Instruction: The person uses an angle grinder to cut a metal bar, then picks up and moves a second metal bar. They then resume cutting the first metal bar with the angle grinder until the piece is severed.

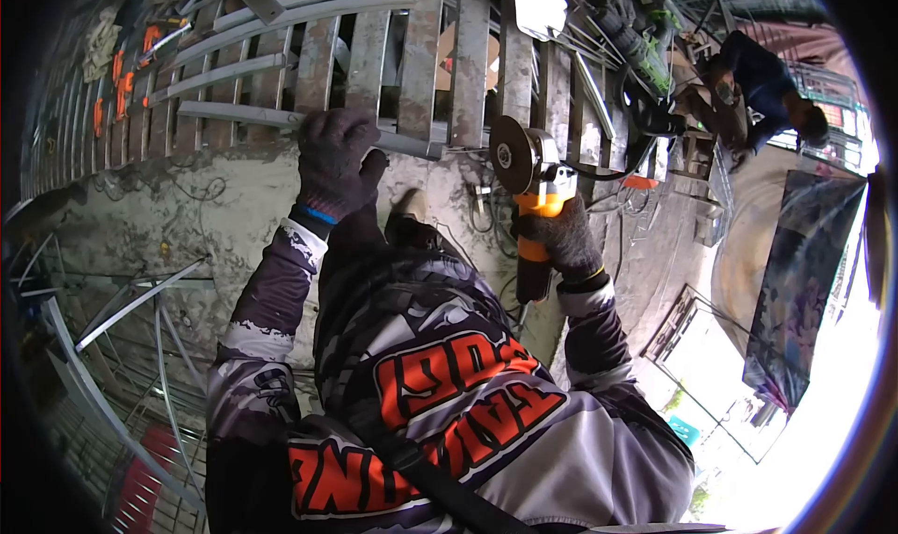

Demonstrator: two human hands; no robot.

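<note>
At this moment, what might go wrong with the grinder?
1. The disc of the grinder, held in the right hand, might cut the left hand if they come close; a gap separates them now.
2. The black cable beside the grinder might snag it.
3. If cutting begins, sparks might reach the co-worker nearby.

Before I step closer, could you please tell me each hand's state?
Left hand: fingers curled at the metal bar; whether gripping it cannot be told.
Right hand: closed around the angle grinder.
</note>
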